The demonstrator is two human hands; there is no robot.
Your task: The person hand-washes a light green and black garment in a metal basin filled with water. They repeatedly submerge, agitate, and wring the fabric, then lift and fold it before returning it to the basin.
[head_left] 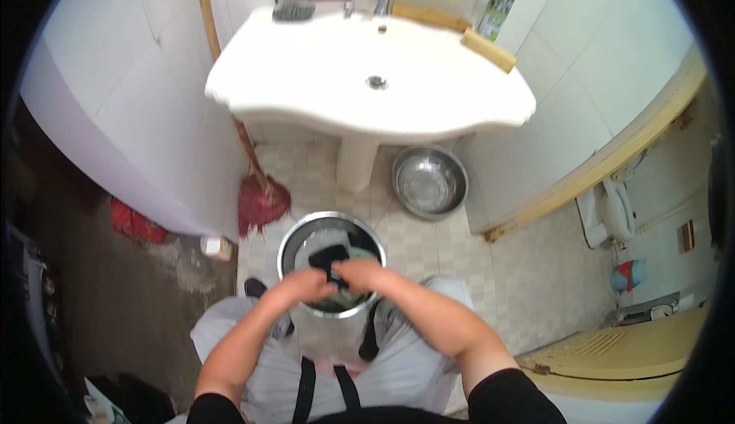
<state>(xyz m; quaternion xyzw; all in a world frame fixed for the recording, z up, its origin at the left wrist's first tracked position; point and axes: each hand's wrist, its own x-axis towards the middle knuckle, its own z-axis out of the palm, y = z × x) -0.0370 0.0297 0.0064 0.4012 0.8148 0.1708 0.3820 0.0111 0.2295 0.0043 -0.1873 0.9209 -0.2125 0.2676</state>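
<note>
Between my knees a round metal basin (pixel 285 242) stands on the tiled floor, with water in it. Inside lies a wet black cloth (pixel 329 255), and a greenish cloth (pixel 344 299) shows below it, partly covered by my hands. My left hand (pixel 309 284) is closed on the black cloth at its left side. Close beside it, my right hand (pixel 357 275) grips the same cloth from the right with bent fingers. Both hands are over the basin; the fingertips are partly hidden.
A white pedestal sink (pixel 306 64) is ahead, holding brushes (pixel 294 12) and a green-capped bottle (pixel 499 9). Under it sits another metal basin (pixel 430 183). A red mop (pixel 262 200) leans at the left. To the right is a toilet (pixel 612 209).
</note>
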